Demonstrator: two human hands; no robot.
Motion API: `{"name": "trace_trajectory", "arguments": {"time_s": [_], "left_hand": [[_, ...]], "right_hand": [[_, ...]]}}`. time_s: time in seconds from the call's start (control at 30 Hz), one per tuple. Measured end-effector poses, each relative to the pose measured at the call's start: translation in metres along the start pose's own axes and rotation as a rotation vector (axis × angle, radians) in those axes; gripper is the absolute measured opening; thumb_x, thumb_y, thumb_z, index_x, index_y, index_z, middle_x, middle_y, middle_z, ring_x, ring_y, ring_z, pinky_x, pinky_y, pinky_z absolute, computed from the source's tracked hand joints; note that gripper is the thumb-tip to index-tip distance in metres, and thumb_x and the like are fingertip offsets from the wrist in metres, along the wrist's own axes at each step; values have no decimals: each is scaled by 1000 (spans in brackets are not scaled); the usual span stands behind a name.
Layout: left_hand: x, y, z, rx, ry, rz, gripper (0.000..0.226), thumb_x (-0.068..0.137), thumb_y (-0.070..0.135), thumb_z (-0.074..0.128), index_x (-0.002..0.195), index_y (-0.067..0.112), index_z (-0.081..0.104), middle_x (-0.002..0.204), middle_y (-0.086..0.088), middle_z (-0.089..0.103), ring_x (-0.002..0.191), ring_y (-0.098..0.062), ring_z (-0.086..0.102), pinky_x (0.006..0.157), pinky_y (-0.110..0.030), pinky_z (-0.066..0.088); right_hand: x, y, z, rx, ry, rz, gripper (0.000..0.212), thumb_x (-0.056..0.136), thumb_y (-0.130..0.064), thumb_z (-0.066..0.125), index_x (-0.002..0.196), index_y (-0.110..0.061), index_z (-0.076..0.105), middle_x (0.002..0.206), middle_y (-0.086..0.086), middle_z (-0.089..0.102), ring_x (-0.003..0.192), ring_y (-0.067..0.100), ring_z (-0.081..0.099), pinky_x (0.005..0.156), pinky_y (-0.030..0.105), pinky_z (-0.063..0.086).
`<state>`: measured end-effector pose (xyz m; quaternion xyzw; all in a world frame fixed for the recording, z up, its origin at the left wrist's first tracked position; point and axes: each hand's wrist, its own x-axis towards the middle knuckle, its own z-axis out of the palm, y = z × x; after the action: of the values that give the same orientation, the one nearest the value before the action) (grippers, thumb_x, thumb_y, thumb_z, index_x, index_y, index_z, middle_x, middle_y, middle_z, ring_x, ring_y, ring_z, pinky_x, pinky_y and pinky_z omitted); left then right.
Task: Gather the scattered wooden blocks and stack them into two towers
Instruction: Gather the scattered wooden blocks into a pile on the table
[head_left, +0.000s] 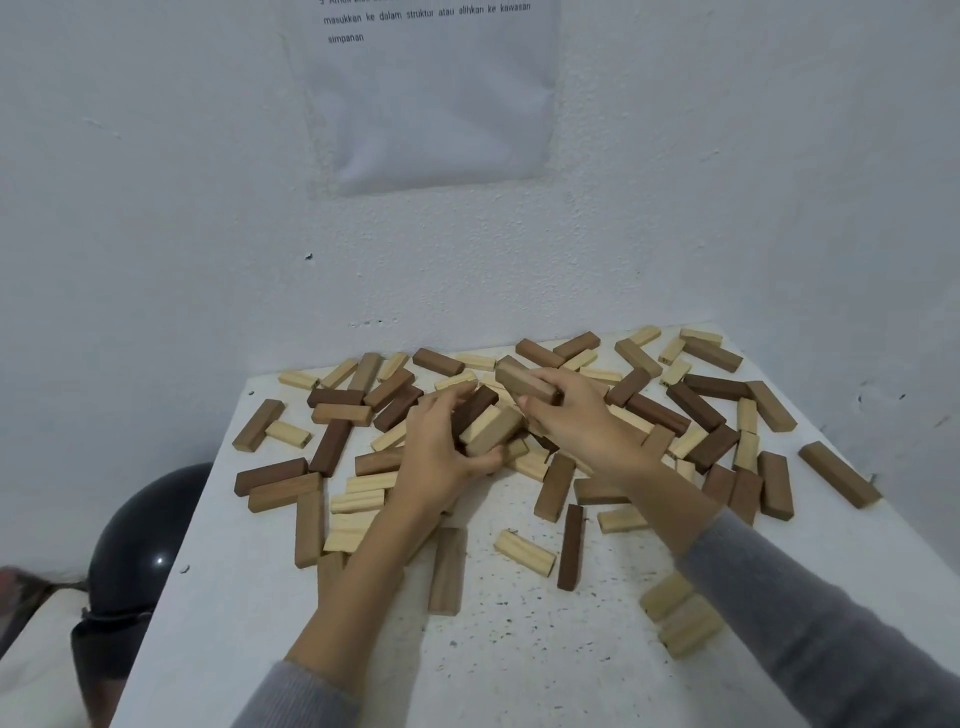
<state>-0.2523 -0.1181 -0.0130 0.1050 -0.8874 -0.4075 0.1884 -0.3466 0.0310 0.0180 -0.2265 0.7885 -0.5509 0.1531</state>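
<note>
both hands work in the thick of the pile at the middle of the white table (519, 649), which stands pushed against a pale wall (156, 208). the left hand (436, 447) is clenched around a small bundle of blocks, a pale block (491, 428) and a dark block (474, 408) poking out of its grip. just beside it, toward the wall, the right hand (576, 415) grips a mid-brown block (524, 383) lifted a little above the heap, fingers wrapped over its top. the scattered wooden blocks (332, 447) lie flat all across the far half of the table, light, tan and dark ones mixed and overlapping, none of them stacked. a few sit apart on the near side of the hands: a tan one (447, 571), a dark one (570, 548) and a pale pair (680, 616) near the table's right edge. grey sleeves (831, 623) cover both forearms. a printed sheet (431, 88) hangs on the wall above the table, and a dark round thing (140, 540) sits off its left edge.
</note>
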Motion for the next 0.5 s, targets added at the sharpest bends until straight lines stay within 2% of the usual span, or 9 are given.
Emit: {"name": "trace_trajectory", "arguments": {"time_s": [0.1,0.17,0.3,0.37,0.43,0.5], "left_hand": [[4,-2,3,-35,-25,-16,84,67,39,82,140,16,46,129,-3,55,122,-18,48,103,-29,39],[-1,0,3,-49,12,11,70,78,30,79,139,17,47,131,0,54,124,-14,47,105,-29,40],[-25,16,-3,-95,93,21,47,88,32,65,133,22,53,127,9,56,119,-4,49,100,-35,45],[-44,25,-4,-56,119,16,40,89,27,65,128,23,56,116,10,59,110,-4,52,98,-37,45],[-65,32,-3,15,136,6,35,90,30,61,124,25,57,115,13,59,111,-5,49,101,-38,41],[-85,36,0,90,118,-17,38,88,41,51,123,27,56,120,14,57,118,-8,46,101,-29,33]], "right_hand": [[4,-7,6,38,-1,41,38,91,-10,60,127,-20,59,105,-8,64,97,9,60,84,25,51],[-2,-11,5,41,10,31,42,91,-10,60,131,-20,57,116,-5,63,101,6,59,89,25,50],[-28,-12,-8,-42,38,-69,36,91,-10,59,121,-30,62,118,-16,60,106,1,54,94,24,47],[-44,-8,-16,-28,11,-104,33,91,-7,61,112,-32,66,113,-16,63,106,4,56,95,27,48],[-61,0,-25,-66,-62,-157,35,90,-1,58,106,-30,70,109,-13,66,102,4,58,93,29,48],[-78,9,-34,-158,-161,-210,44,89,6,52,105,-31,71,110,-14,65,105,-1,54,92,23,44]]}}
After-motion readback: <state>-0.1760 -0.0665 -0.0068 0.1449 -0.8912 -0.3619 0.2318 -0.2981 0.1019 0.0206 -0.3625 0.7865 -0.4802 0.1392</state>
